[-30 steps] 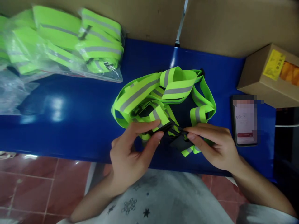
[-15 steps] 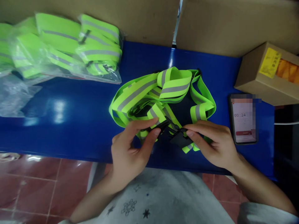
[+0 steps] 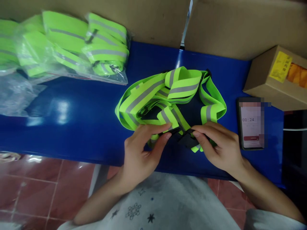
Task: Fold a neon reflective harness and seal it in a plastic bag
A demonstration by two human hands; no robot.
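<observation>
A black buckle (image 3: 188,140) sits between two pinching hands above a blue table (image 3: 83,134), its long axis running roughly from 10 to 4 o'clock. The right hand (image 3: 222,147) is nearer its broad part, which lies toward 8 o'clock from the thumb and forefinger pressed on its edge. From the left hand (image 3: 145,151), whose thumb and forefinger pinch a dark piece at the strap end, that part lies toward 4 o'clock; whether the pieces are joined cannot be told. Lime reflective straps (image 3: 146,95) loop toward 11 o'clock, bagged straps (image 3: 105,44) lie at 10, a phone (image 3: 250,124) at 3.
</observation>
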